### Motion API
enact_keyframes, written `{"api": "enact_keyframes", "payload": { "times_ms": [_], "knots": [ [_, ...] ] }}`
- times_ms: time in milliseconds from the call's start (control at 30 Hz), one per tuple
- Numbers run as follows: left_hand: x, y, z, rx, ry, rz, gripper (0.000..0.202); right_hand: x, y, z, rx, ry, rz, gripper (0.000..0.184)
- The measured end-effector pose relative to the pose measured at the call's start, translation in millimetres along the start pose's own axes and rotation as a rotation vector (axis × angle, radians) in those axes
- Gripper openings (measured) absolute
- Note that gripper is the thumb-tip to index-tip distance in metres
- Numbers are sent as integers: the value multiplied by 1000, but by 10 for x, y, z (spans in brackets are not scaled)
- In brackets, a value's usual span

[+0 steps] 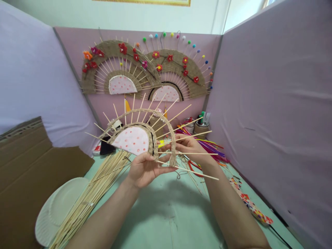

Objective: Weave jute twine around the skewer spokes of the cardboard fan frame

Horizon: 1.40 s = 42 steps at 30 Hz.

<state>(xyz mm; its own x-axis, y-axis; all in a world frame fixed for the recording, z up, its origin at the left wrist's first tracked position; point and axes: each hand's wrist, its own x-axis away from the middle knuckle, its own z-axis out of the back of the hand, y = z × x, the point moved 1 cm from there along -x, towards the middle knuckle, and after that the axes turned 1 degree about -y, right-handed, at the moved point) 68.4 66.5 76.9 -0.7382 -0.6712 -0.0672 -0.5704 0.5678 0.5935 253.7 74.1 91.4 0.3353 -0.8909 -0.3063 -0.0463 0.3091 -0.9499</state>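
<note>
A half-round fan of wooden sticks hangs above the table, held in both hands. Its white centre has pink dots, with a twine border around it and a black strip at one side. An outer arc of twine weaves through the spread sticks. My left hand grips the fan's lower right corner, thumb on the front and fingers beneath. Behind the sticks on the right, my right hand closes on the outer twine arc; some of its fingertips are hidden.
Finished fans with red flowers hang on the back board. A bundle of thin sticks, paper plates and cardboard lie left. Right are coloured pipe cleaners, red-handled pliers, a pot of pens and a patterned glue gun.
</note>
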Motion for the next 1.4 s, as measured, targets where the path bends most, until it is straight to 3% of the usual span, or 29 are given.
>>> {"api": "enact_keyframes", "payload": {
  "times_ms": [267, 533, 900, 1100, 1400],
  "knots": [
    [-15, -30, 57, 13, 21, 26, 47, -23, 0, 12, 16, 0, 2, 29],
    [5, 125, 58, -109, 59, 6, 43, 33, 53, 143, -116, 28, 36, 22],
    [42, 205, 115, -198, -52, 148, 48, 4, 46, 117, -382, -13, -99, 27],
    [43, 262, 123, -201, -84, 143, 45, -33, 42, 341, -550, 103, -221, 27],
    [86, 479, 157, -288, 65, 35, 40, 79, 42, 715, -585, 279, -101, 20]
  ]
}}
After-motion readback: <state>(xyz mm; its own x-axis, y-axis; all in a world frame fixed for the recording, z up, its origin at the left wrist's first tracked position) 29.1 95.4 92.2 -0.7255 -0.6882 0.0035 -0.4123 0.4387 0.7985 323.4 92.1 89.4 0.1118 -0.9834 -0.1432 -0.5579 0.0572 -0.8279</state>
